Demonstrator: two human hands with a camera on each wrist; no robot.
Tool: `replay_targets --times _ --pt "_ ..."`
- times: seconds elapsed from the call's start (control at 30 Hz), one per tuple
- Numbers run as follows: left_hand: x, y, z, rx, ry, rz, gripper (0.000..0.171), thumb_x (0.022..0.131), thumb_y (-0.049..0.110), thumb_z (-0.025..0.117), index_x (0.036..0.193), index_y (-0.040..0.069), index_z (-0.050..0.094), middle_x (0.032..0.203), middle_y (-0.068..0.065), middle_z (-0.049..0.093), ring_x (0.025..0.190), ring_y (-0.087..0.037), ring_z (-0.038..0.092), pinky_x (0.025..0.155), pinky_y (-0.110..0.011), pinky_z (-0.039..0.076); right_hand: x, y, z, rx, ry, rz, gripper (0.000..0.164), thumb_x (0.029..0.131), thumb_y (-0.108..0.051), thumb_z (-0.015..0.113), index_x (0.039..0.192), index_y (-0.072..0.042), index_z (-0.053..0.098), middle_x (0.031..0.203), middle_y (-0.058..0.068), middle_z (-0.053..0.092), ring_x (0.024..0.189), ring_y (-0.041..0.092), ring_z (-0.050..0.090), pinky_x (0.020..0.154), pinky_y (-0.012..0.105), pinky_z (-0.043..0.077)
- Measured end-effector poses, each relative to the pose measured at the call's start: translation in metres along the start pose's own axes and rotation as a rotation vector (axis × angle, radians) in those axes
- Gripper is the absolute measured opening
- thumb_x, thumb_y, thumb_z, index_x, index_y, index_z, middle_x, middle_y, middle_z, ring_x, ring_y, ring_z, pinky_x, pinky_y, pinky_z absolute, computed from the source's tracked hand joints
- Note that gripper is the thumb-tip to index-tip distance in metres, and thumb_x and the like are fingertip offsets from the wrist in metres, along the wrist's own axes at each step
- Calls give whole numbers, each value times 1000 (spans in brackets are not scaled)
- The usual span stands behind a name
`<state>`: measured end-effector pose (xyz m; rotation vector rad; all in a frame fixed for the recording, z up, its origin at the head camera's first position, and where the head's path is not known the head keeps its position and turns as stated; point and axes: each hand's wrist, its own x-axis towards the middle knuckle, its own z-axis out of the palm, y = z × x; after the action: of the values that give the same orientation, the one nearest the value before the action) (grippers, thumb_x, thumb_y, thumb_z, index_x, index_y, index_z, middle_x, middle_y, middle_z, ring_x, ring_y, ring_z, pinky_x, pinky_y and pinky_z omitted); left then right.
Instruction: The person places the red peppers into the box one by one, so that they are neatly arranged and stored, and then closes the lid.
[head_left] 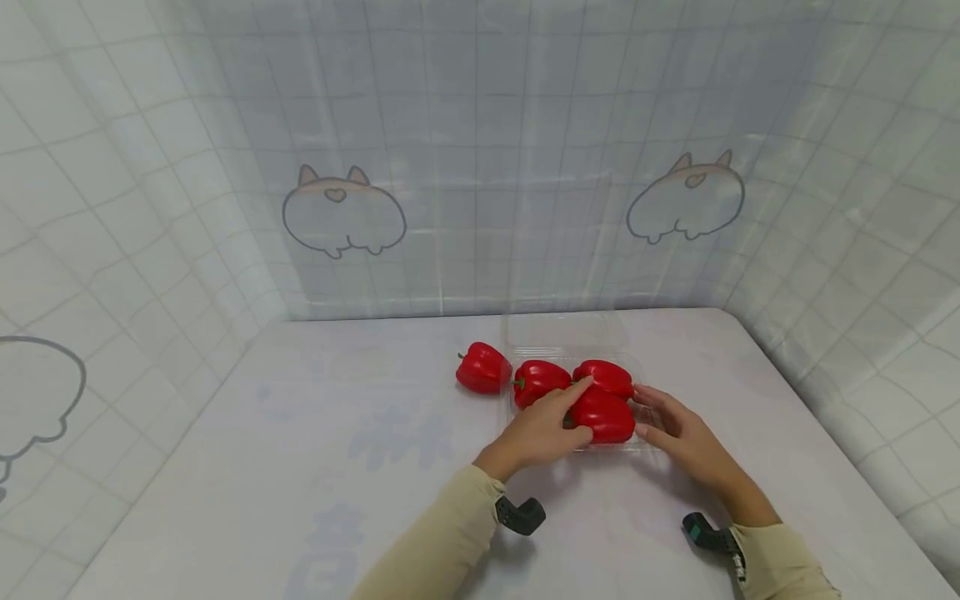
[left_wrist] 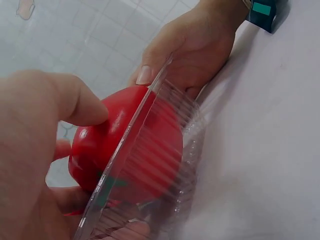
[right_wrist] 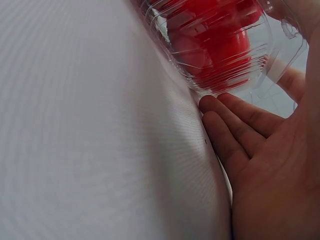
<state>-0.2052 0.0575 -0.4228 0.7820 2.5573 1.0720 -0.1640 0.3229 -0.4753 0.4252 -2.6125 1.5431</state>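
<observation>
Several red bell peppers sit in a clear plastic container [head_left: 517,425]. My left hand [head_left: 542,429] grips the front bell pepper [head_left: 609,417]; in the left wrist view my thumb presses that bell pepper [left_wrist: 135,130], with fingers on its other side. A second bell pepper [head_left: 606,377] lies behind it, and a third bell pepper [head_left: 540,379] is to the left. At the container's right end is my right hand [head_left: 690,442], its thumb by the rim. In the right wrist view, the right hand's straight fingers [right_wrist: 245,122] meet the container's lower wall [right_wrist: 220,82].
One more bell pepper [head_left: 482,368] rests on the white tabletop [head_left: 337,433], just outside the container's left side. The container's clear lid [head_left: 562,329] spreads open toward the back. Gridded curtains [head_left: 480,167] with cartoon animal drawings enclose the table's back and sides.
</observation>
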Motion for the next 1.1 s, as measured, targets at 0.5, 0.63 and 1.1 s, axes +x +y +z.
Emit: replay_targets --times 0.5,0.63,1.1 --pt "-3 -2 1 -35 62 11 72 83 47 78 147 28 50 120 5 55 106 -10 56 81 -30 56 0 -6 3 -31 7 -2 67 96 -24 69 154 -14 38 151 18 45 134 41 47 96 39 51" --pt "-3 -2 1 -22 63 18 76 83 47 79 149 25 47 125 5 56 108 -10 57 82 -29 56 0 -4 2 -33 12 -7 66 96 -24 67 154 -14 38 151 18 45 135 40 46 96 26 48" --pt "-4 -8 -3 -140 1 104 55 91 31 73 142 21 52 124 3 65 96 -3 61 79 -21 54 -1 -1 -2 5 20 -18 54 102 -20 57 153 -13 40 150 18 46 127 6 49 93 19 46"
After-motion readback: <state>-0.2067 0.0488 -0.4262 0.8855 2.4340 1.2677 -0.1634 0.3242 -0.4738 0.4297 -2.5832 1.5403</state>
